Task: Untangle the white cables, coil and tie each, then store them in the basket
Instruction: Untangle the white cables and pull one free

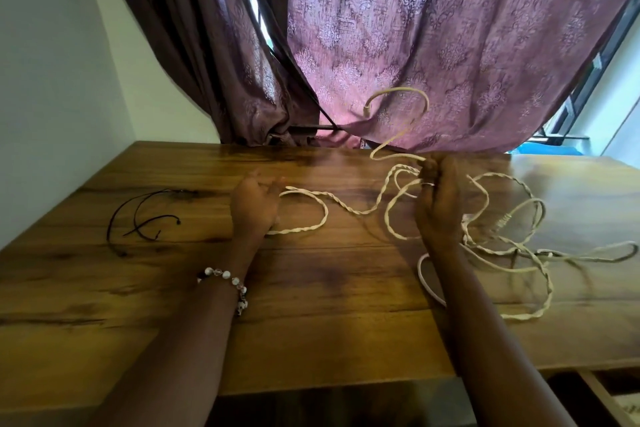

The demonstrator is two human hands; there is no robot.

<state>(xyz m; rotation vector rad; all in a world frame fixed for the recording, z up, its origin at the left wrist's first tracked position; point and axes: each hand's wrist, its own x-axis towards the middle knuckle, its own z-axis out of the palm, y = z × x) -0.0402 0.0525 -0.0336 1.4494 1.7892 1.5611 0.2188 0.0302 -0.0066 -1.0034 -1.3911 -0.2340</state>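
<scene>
White cables [349,210], twisted round each other, run across the wooden table [311,305] from its middle to a loose tangle [512,253] on the right. My right hand [440,204] pinches the cables near the table's far edge. One free cable end [398,94] curls up in the air in front of the curtain. My left hand [254,204] rests on the table at the twisted loop's left end, its fingers curled at the cable. No basket is in view.
Thin black ties [138,218] lie on the table's left part. A purple patterned curtain [381,28] hangs behind the far edge. A white wall stands at the left, a window frame at the far right.
</scene>
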